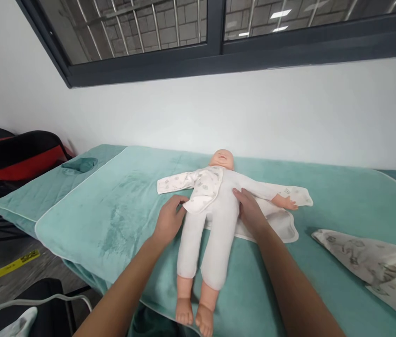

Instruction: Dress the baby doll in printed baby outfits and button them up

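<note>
A baby doll (221, 159) lies on its back, head away from me, in white leggings (215, 252). A white printed wrap-style baby shirt (207, 185) is on both its arms. One front panel lies over the chest; the other is spread out flat beside the body on the right. My left hand (170, 219) is closed at the lower corner of the folded-over panel, thumb and fingers on its edge. My right hand (250, 209) rests against the doll's right-hand side at the waist, fingers partly apart, some hidden. One doll hand (284, 201) shows at the right sleeve.
A green plush cover (89, 215) is spread over the bed. Printed white cloth (377, 262) lies at the right. A wall and window frame (219, 56) stand behind. Black and red chairs (22, 159) are at the left, a pale cable (43, 299) at lower left.
</note>
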`<state>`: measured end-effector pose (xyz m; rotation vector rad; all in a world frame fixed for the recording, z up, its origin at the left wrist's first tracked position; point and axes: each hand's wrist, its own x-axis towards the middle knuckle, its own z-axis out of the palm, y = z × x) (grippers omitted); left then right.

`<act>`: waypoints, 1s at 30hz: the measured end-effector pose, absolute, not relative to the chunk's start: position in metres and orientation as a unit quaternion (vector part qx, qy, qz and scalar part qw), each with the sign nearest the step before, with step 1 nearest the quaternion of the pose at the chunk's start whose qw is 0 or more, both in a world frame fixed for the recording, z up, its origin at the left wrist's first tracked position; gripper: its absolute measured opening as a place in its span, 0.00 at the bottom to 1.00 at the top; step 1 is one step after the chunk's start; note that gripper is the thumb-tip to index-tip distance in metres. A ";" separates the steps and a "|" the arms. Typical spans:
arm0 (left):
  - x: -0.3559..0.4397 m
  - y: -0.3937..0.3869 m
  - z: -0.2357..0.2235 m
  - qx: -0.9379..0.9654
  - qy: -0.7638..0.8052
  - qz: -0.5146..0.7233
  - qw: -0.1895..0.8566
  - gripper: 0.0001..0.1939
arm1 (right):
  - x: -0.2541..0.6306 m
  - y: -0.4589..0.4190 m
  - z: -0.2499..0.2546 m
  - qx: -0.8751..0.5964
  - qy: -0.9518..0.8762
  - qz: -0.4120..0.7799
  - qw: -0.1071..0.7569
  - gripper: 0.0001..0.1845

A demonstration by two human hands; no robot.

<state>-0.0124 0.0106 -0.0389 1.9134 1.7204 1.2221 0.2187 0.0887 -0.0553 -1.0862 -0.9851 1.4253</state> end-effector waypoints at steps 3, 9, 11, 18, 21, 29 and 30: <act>-0.007 -0.003 -0.036 0.701 0.575 0.413 0.090 0.07 | 0.218 0.091 -0.056 -0.459 -0.413 0.587 0.524 0.30; -0.001 -0.044 -0.032 0.823 0.479 0.302 -0.053 0.13 | 0.218 0.091 -0.057 -0.474 -0.416 0.577 0.518 0.32; -0.001 -0.048 -0.031 0.832 0.472 0.286 -0.067 0.13 | 0.218 0.092 -0.058 -0.491 -0.414 0.564 0.519 0.36; 0.007 -0.038 -0.034 0.794 0.521 0.295 -0.104 0.15 | 0.221 0.099 -0.072 -0.467 -0.423 0.564 0.533 0.35; 0.022 -0.032 -0.031 0.807 0.491 0.306 -0.119 0.08 | 0.221 0.099 -0.072 -0.457 -0.427 0.569 0.534 0.32; 0.016 -0.038 -0.037 0.786 0.465 0.403 -0.050 0.11 | 0.221 0.092 -0.064 -0.440 -0.436 0.588 0.521 0.28; 0.009 -0.039 -0.042 0.754 0.501 0.424 -0.033 0.13 | 0.221 0.092 -0.064 -0.439 -0.430 0.592 0.521 0.28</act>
